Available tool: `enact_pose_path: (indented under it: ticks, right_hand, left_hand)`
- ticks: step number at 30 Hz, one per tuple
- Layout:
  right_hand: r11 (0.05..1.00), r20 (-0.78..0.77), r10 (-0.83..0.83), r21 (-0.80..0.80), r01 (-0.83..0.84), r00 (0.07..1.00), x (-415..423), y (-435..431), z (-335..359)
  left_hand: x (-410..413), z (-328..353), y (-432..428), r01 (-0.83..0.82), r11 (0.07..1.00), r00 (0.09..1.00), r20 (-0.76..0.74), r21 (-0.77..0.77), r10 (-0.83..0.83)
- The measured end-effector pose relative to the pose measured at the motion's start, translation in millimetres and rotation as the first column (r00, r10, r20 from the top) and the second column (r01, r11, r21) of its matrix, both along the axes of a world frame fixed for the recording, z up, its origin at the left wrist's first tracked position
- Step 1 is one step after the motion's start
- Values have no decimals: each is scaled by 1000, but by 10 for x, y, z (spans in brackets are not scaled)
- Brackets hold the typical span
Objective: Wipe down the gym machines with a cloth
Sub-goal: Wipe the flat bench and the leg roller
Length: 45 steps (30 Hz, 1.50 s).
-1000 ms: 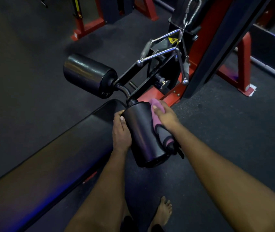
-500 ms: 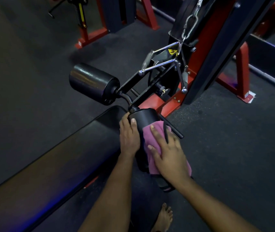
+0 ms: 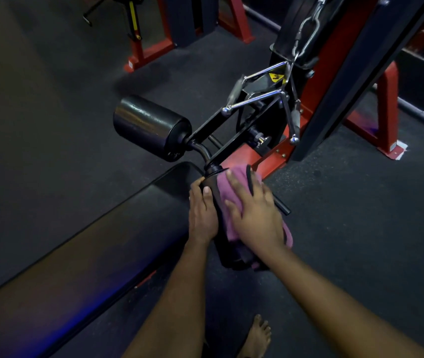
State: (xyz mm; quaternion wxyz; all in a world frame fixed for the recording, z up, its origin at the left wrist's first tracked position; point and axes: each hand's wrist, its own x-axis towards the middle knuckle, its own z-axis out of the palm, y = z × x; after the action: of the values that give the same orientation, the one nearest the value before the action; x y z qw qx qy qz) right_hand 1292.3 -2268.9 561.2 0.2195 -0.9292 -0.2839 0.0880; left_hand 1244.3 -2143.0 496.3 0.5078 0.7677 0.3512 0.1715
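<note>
Right hand [image 3: 254, 218] lies flat with fingers spread, pressing a pink folded cloth [image 3: 227, 187] against the top of the near black cylindrical roller pad [image 3: 212, 186]. The cloth covers the pad's upper end, next to the black steel arm [image 3: 234, 148] that carries it, and hangs down the pad's right side. Left hand [image 3: 201, 215] wraps the pad's left flank, thumb on top, apparently to stop it turning.

The step in hand looks like wiping this roller, with the lower end not yet under the cloth. The next move probably calls for drawing the cloth toward that free end, then turning the pad to reach its underside.

Just beside the left hand is the end of a long black padded bench [image 3: 89, 241]. A second glossy black roller pad [image 3: 148, 127] sits across the arm, unwiped as far as can be judged. Beyond it, a chrome handle [image 3: 257, 98] hangs against the red and black machine frame [image 3: 334, 60].
</note>
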Motion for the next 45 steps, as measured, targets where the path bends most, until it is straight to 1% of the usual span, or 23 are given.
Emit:
enact_pose_path:
  ticks: [2,5,7,9,11,14,16,19,22,23,24,27,29,31,32,33,35,36,37,39,41,43,45]
  right_hand:
    - [1000,14,12,-27,-12,1000,-139,-103,-13]
    - [999,-47,-41,22,42,998,255,96,-119]
    - [993,-173,-48,99,66,984,619,271,-179]
    - [977,-294,-87,162,140,952,805,295,-220]
    - [975,-271,-107,161,155,957,663,203,-165]
    - [995,-112,-81,51,88,990,58,-93,-27]
    - [997,-63,-75,21,76,995,-134,-201,-32]
    - [990,-113,-115,70,124,987,264,-43,-178]
    - [961,-361,-98,209,182,928,787,137,-356]
    - [945,-408,-105,243,219,907,858,133,-397]
    - [939,-417,-109,256,231,902,841,104,-393]
    - [960,-309,-89,225,164,947,368,-218,-231]
    - [964,-276,-66,231,133,959,15,-480,-157]
    - [967,-258,-107,196,161,960,57,-526,-238]
    - [963,-289,-133,188,193,948,178,-464,-288]
    - [947,-350,-144,222,231,925,336,-361,-363]
    - [886,-530,-156,298,355,833,622,-203,-456]
    - [859,-597,-168,301,413,784,709,-166,-472]
    - [851,-618,-176,297,434,766,736,-168,-478]
    - [896,-539,-195,242,372,820,558,-265,-391]
    - [954,-373,-194,143,263,907,232,-411,-256]
    - [978,-241,-142,115,174,960,-58,-539,-169]
    - [984,-194,-93,134,120,977,-204,-625,-124]
  left_hand:
    - [0,-30,17,-2,1000,1000,-2,-12,2]
    - [12,-46,15,-13,1000,1000,11,-9,14]
    - [14,-29,8,-12,1000,1000,13,-11,12]
    - [0,-22,-6,1,1000,1000,25,-6,0]
    - [-16,-33,9,12,1000,999,30,-1,-12]
    - [-29,-52,36,25,999,1000,18,-31,-24]
    - [-22,-67,30,21,999,1000,17,-33,-20]
    - [-12,-69,27,17,1000,999,39,-4,-17]
    - [-17,-74,19,19,1000,999,29,-1,-19]
    - [-23,-79,17,19,1000,999,31,0,-19]
    - [-25,-77,21,20,1000,999,37,1,-20]
    - [-43,-124,55,27,1000,999,44,-8,-26]
    - [-39,-144,63,30,1000,998,54,-4,-30]
    - [-34,-166,54,14,1000,998,62,9,-15]
    - [-32,-165,46,5,1000,998,66,10,-6]
    - [-19,-157,51,-2,1000,998,69,9,1]
    - [-24,-161,42,1,1000,998,60,-8,0]
    - [-39,-143,37,11,1000,999,50,-19,-11]
    - [-55,-125,44,24,1000,999,31,-17,-23]
    - [-68,-71,74,21,998,999,-33,55,-19]
    - [-11,50,73,-48,988,998,-45,144,55]
    - [107,193,-12,-57,989,998,-11,139,59]
    - [211,242,-97,-2,990,999,-40,143,7]
